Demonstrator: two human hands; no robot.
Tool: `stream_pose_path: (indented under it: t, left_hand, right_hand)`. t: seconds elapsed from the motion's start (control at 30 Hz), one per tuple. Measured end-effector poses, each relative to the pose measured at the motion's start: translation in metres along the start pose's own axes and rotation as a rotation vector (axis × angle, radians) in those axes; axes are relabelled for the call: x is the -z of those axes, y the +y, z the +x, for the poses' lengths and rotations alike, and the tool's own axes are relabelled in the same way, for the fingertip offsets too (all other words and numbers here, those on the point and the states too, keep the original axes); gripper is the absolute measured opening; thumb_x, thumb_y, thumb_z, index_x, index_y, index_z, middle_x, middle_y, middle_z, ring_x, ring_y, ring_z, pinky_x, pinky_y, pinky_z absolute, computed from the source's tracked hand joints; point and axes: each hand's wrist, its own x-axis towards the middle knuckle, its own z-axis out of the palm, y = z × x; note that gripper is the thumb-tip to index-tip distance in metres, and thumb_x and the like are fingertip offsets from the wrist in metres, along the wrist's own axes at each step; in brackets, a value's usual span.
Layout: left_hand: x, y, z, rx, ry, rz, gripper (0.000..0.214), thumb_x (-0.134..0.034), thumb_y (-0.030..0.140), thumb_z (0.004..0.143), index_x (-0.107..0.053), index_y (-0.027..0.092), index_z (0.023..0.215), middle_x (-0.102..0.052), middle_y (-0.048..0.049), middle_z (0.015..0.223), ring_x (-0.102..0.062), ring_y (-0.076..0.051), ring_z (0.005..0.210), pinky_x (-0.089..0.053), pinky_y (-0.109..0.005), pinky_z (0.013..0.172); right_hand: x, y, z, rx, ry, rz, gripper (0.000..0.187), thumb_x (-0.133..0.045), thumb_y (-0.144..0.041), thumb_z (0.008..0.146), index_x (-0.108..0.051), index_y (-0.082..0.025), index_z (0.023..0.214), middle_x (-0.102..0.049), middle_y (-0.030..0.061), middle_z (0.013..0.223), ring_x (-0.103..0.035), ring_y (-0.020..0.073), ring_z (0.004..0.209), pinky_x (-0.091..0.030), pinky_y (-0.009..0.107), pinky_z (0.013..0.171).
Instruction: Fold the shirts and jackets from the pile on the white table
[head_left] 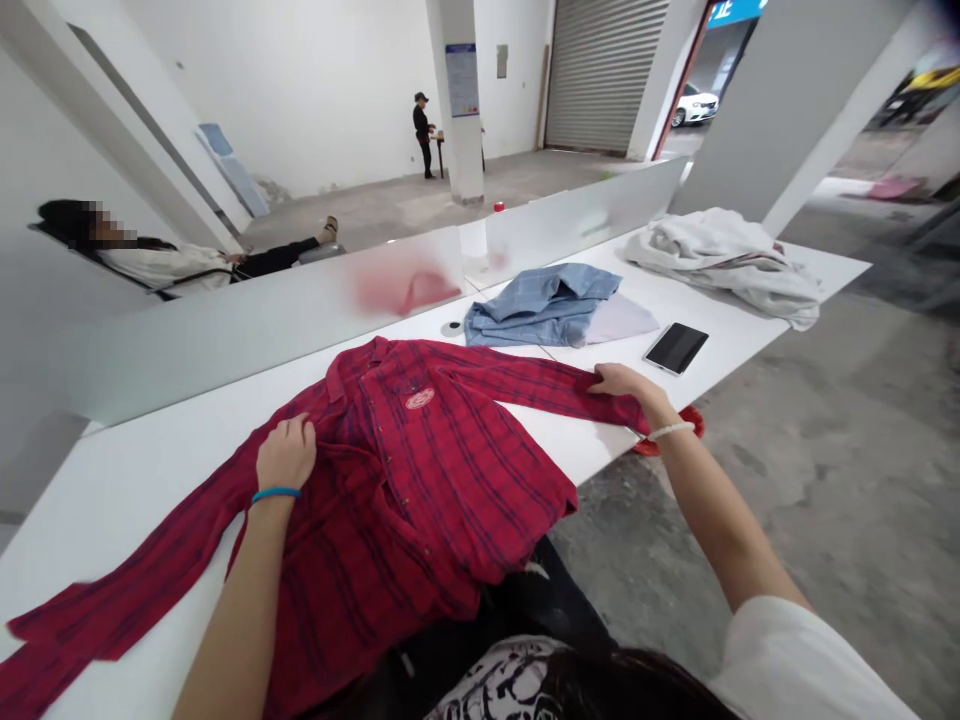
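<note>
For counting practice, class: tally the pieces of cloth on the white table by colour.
Red: 1 (plaid shirt)
Blue: 1 (denim garment)
Pale lilac: 1 (cloth)
Off-white: 1 (crumpled heap, counted as one, though it may hide more)
Total: 4

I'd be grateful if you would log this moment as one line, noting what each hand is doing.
left hand: on red plaid shirt | right hand: holding shirt sleeve | nearby: blue garment, tablet
</note>
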Motion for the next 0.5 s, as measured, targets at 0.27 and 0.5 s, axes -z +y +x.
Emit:
stream_pose_path:
  t: [0.27, 0.5]
  left_hand:
    - [-0.055, -0.002, -0.002, 0.145, -0.167, -0.215, 0.056, -0.023, 0.033, 0.091, -0.044, 0.006, 0.135, -0.043, -0.0194, 0.141, -0.034, -0.031, 0.134, -0.023, -0.053, 0.109]
    - [-0.062, -0.009, -0.004, 0.094, -0.222, -0.138, 0.056, -0.022, 0.034, 0.092, -0.040, 0.009, 0.139, -0.036, -0.0160, 0.146, -0.027, -0.029, 0.138, -0.020, -0.052, 0.111]
  right_hand:
    - [0.029, 0.032, -0.008, 0.066, -0.101, 0.143, 0.040, -0.050, -0.046, 0.089, -0.070, -0.013, 0.099, -0.071, 0.0096, 0.096, -0.064, 0.0184, 0.079, -0.044, 0.025, 0.069]
    - [0.121, 0.035, 0.033, -0.020, 0.380, 0.135, 0.034, -0.050, -0.038, 0.090, -0.067, -0.014, 0.107, -0.069, 0.0107, 0.101, -0.060, 0.0202, 0.086, -0.042, 0.028, 0.076]
